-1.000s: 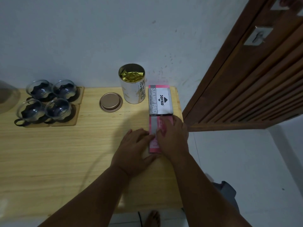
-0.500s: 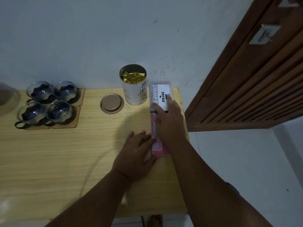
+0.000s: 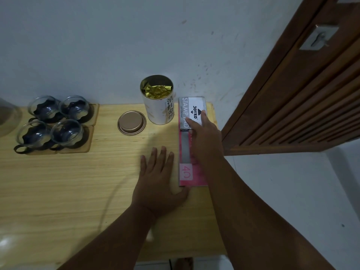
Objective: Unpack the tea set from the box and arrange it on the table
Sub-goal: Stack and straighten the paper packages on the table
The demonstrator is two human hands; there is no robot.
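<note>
Glass vessel [image 3: 7,117] cut off left; pink box [image 3: 186,174] partly under right hand [image 3: 204,137].

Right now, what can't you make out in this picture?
Head view:
- Pink flat pack: right hand and forearm cover its right half.
- Clear glass vessel: cut off by the left edge.
- White cylindrical tin: crumpled gold foil hides its contents; its lettering is too small.
- Grey stamp pad box: that hand covers part of its label.

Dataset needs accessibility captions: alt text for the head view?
A person's right hand touches a Joyko stamp pad box on a pink booklet; the left hand lies flat on the wooden table beside it. Behind: open tea tin, its lid, four glass cups on coasters.
</note>
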